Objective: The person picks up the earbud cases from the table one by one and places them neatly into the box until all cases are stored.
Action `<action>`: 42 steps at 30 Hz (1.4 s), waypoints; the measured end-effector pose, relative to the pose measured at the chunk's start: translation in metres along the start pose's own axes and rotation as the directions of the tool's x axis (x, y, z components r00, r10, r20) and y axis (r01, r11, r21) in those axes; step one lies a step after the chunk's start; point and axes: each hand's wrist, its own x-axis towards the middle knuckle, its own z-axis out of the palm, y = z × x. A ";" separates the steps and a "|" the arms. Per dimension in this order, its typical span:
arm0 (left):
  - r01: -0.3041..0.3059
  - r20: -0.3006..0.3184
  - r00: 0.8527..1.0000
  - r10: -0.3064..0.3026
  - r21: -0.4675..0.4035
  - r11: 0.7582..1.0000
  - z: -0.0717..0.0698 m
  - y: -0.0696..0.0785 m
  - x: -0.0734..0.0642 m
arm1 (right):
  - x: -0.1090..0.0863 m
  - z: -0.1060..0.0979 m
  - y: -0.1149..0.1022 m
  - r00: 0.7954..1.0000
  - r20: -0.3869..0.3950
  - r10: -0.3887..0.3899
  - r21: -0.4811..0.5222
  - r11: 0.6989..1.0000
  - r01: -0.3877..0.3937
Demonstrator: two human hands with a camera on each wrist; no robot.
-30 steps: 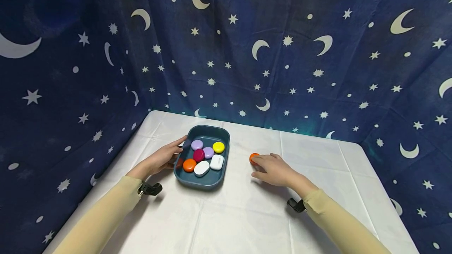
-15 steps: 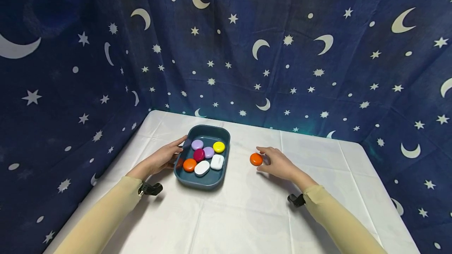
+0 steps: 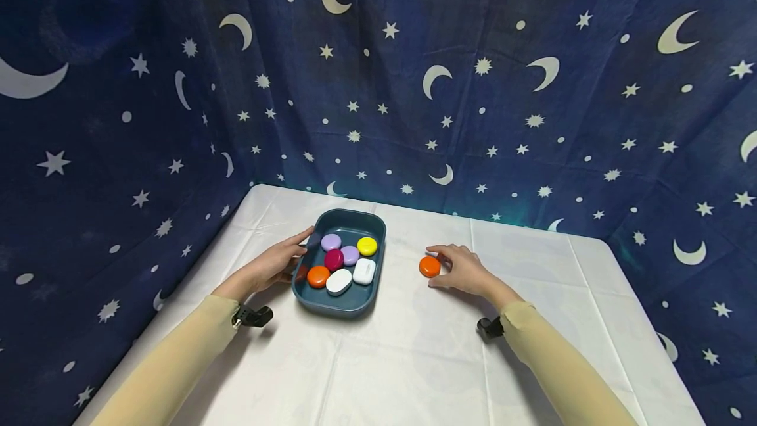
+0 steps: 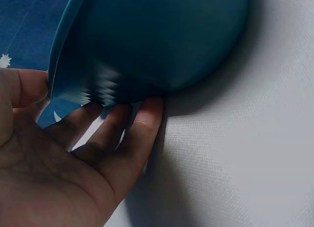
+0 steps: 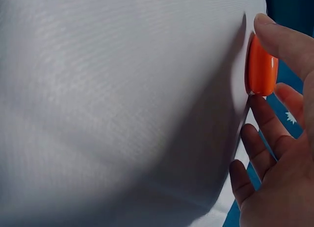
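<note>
A dark teal tray [image 3: 340,311] stands left of the middle of the table. My left hand [image 3: 275,265] touches its left wall from outside; in the left wrist view the fingers [image 4: 115,126] meet the outer side of the tray. An orange, glossy round disc [image 3: 429,267] lies on the cloth to the right of the tray. My right hand [image 3: 467,271] has its thumb and a finger spread on either side of this disc, with a small gap showing in the head view. In the right wrist view the thumb [image 5: 282,42] partly overlaps the disc.
Inside the tray lie another orange disc [image 3: 318,276], a crimson one [image 3: 334,260], a yellow one [image 3: 367,246], two lilac ones [image 3: 330,242], and two white pieces [image 3: 339,282]. A white cloth covers the table [image 3: 402,360]. A blue star-patterned curtain [image 3: 402,77] hangs behind.
My right hand has drawn back from above the loose orange disc, uncovering it, and its thumb and finger now stand around it. The left hand and the tray look unmoved.
</note>
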 end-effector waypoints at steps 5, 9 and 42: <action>-0.001 0.008 1.000 0.001 -0.007 1.000 0.000 0.000 0.001 | 0.002 0.001 0.000 1.000 -0.006 0.006 -0.028 1.000 -0.006; 0.004 0.007 1.000 -0.004 -0.011 1.000 0.000 0.000 0.000 | 0.002 0.001 -0.001 1.000 0.000 0.011 -0.019 1.000 -0.011; 0.028 -0.012 1.000 -0.028 0.000 1.000 0.001 0.002 0.000 | 0.010 -0.002 -0.089 0.971 -0.053 -0.232 0.159 0.958 0.237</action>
